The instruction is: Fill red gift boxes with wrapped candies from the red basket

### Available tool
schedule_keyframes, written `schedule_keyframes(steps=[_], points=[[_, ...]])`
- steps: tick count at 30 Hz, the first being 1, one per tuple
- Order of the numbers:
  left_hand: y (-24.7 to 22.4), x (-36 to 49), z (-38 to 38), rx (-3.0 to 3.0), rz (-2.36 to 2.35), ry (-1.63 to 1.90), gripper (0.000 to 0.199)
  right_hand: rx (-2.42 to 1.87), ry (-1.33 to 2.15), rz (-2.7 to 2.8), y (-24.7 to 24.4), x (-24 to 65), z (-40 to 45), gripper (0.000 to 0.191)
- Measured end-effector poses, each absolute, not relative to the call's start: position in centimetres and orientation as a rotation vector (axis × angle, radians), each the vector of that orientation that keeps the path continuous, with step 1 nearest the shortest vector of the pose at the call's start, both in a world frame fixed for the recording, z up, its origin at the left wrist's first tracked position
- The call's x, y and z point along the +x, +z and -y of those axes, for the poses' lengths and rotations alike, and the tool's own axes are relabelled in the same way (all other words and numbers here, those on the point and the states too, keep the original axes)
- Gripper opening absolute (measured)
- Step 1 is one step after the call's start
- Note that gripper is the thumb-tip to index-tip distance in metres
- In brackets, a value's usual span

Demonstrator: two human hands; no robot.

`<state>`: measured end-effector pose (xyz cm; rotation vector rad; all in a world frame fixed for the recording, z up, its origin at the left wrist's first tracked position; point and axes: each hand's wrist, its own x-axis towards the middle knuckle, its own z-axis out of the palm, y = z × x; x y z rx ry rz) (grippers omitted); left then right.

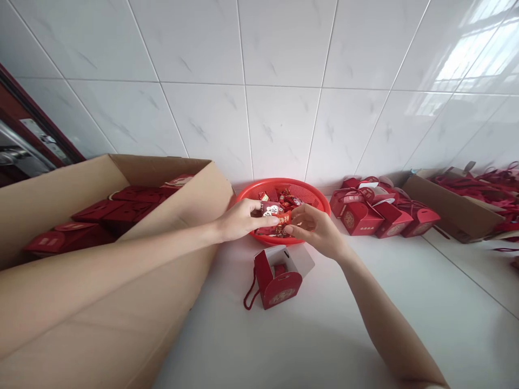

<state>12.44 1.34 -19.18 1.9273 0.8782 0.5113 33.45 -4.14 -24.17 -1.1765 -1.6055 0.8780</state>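
Over a red plastic basket [320,201] of wrapped sweets, my left hand [243,219] is closed on a dark red packet [270,208] with white lettering. An orange-red wrapped sweet [285,218] lies between the two hands. My right hand [314,227] is at the basket's right side with its fingers curled near that sweet; whether it grips the sweet is hard to make out. Just in front of the basket stands a small red gift box [279,289], its top open, with a red item inside and a cord handle hanging at its left.
A large cardboard carton [162,302] holding red boxes [133,202] stands at the left, under my left arm. Several red gift boxes [363,219] sit right of the basket. Farther right is a cardboard box [454,208] with red ribboned items. A tiled wall rises behind.
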Motion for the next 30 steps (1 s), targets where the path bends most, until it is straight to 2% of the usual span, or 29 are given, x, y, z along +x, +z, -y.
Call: schedule_keyframes(steps=[12, 16, 20, 30], points=[[-19.5, 12.3, -1.6, 2.059, -0.898, 0.542, 0.037, -1.022, 0.86, 1.48, -23.2, 34.5, 4.6, 0.03], [-19.8, 12.2, -2.0, 2.081, -0.962, 0.595, 0.037, -1.154, 0.824, 1.777, -22.8, 35.9, 5.1, 0.02], [-19.9, 12.1, -2.2, 2.099, -1.006, 0.601, 0.037, -1.223, 0.93, 2.112, -23.2, 35.1, 5.0, 0.012], [-19.7, 12.3, -1.5, 1.97, -0.837, 0.491, 0.036, -1.269, 0.831, 1.72, -23.9, 34.5, 4.4, 0.028]])
